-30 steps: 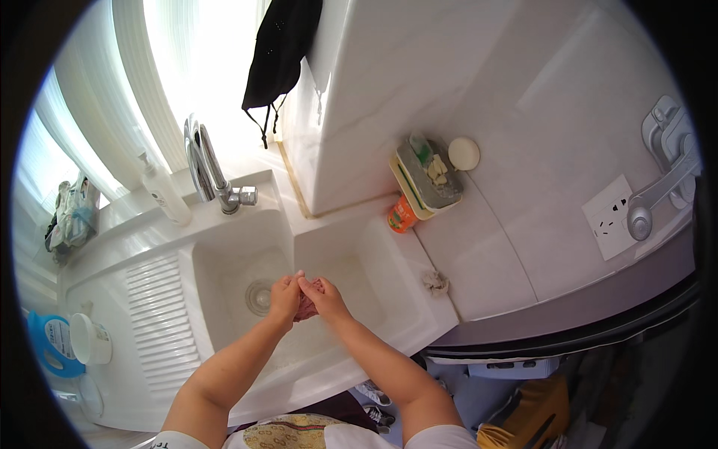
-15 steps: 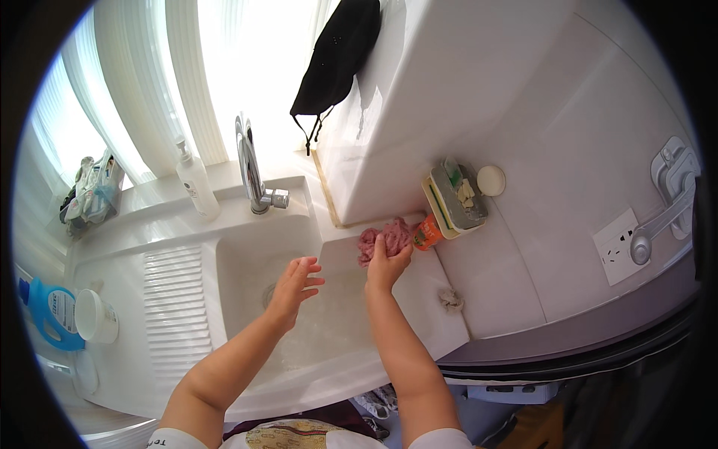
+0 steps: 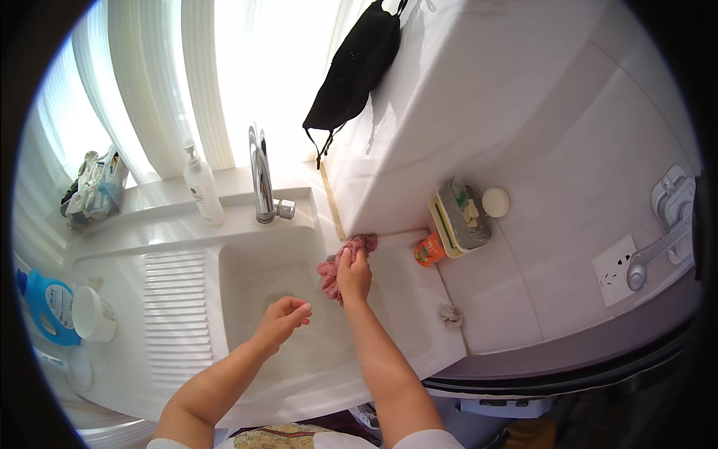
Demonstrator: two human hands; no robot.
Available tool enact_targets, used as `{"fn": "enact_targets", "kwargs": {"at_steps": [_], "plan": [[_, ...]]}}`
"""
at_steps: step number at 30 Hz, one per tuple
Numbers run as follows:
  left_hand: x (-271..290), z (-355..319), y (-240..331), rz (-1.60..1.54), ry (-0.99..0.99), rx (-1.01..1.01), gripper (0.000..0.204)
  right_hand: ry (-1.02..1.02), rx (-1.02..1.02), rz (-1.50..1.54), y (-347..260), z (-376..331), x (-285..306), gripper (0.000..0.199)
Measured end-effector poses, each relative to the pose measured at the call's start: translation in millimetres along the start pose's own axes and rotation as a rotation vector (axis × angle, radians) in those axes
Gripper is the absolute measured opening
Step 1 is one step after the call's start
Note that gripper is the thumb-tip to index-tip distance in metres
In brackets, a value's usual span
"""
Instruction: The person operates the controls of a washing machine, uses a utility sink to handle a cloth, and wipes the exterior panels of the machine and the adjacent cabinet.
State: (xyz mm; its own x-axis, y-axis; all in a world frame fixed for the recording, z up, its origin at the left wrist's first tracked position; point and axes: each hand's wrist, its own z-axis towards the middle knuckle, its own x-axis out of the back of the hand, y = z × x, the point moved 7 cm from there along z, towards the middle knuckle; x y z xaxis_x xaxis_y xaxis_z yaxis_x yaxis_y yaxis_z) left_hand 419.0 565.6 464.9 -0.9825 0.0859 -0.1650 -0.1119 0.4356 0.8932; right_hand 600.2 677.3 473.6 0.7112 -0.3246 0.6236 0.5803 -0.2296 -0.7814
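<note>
Pink crumpled cloth (image 3: 328, 277), held in the right hand (image 3: 354, 278), slants rightward to the glossy white ribbed sink's (image 3: 451, 350) back edge, beyond the half-curled, seemingly empty left hand (image 3: 283, 322).

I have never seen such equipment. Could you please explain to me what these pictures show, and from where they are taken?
No machine does the work here: these are a person's own bare hands. One camera, worn on the head, looks down; its wide fisheye lens bends straight edges. Picture left is the person's left. The right hand grips a crumpled pink cloth over the white sink. The left hand is apart from it, with nothing visible in it. To the left are a ridged washboard, a white tub and a blue jug; at the back, a tap and a pump bottle.
</note>
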Motion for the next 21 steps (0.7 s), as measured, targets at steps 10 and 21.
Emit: {"fn": "enact_targets", "kwargs": {"at_steps": [10, 21], "plan": [[2, 3, -9, 0.034, -0.021, -0.016, 0.024, 0.615, 0.12, 0.174, 21, 60, 87, 0.044], [25, -7, -36, 0.063, -0.013, -0.012, 0.02, -0.066, -0.2, -0.267, 53, 120, 74, 0.072]]}}
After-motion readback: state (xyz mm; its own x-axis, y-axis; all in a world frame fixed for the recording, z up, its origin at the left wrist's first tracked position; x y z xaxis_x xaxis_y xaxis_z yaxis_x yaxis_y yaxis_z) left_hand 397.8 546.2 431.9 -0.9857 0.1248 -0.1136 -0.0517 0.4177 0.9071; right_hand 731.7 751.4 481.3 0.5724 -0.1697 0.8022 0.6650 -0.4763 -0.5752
